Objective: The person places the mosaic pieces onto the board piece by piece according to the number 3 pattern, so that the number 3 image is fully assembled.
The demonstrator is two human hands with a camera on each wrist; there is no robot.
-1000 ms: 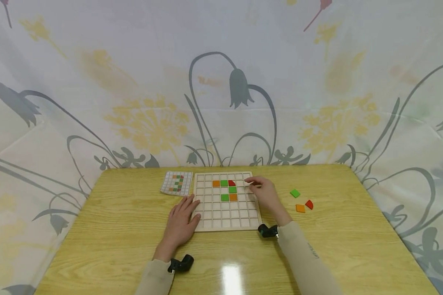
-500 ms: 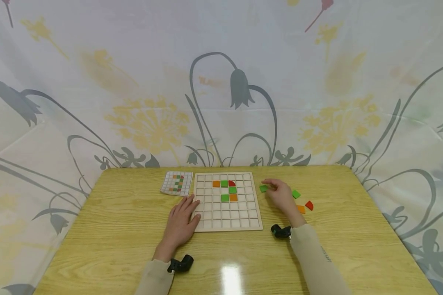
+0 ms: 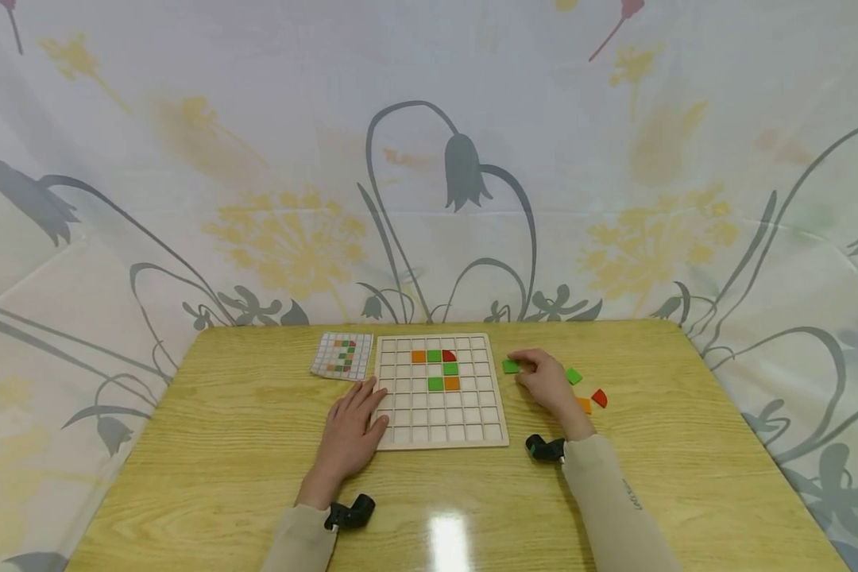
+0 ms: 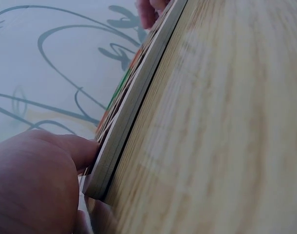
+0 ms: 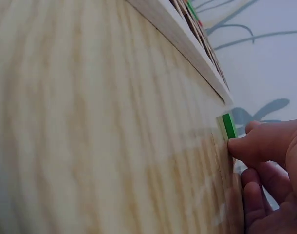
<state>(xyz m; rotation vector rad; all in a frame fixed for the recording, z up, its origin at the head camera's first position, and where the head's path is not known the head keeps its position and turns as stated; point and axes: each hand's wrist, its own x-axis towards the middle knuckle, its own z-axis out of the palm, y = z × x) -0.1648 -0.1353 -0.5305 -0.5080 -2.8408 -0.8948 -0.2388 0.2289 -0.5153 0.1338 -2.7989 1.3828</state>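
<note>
My right hand [image 3: 549, 383] is just right of the wooden grid board [image 3: 443, 415], thumb and index finger pinching a green square tile [image 3: 511, 366] low over the table. In the right wrist view, the thumb touches the near edge of this green tile [image 5: 229, 126]. My left hand [image 3: 350, 430] rests along the board's left edge, fingers extended and fingertips over the rim; its thumb shows against the board in the left wrist view. Green, orange and red tiles sit in the board's upper middle cells, among them a red quarter-circle tile [image 3: 449, 356].
A paper card [image 3: 342, 355] with a coloured grid pattern lies left of the board. Right of my right hand are a green tile [image 3: 574, 376], a red quarter-circle [image 3: 599, 398] and an orange tile [image 3: 585, 406], partly covered by the hand. A patterned curtain [image 3: 300, 159] stands behind the table.
My right hand has moved right, from over the board's right edge to the green square tile, which now shows beside its fingertips. My left hand stays in place.
</note>
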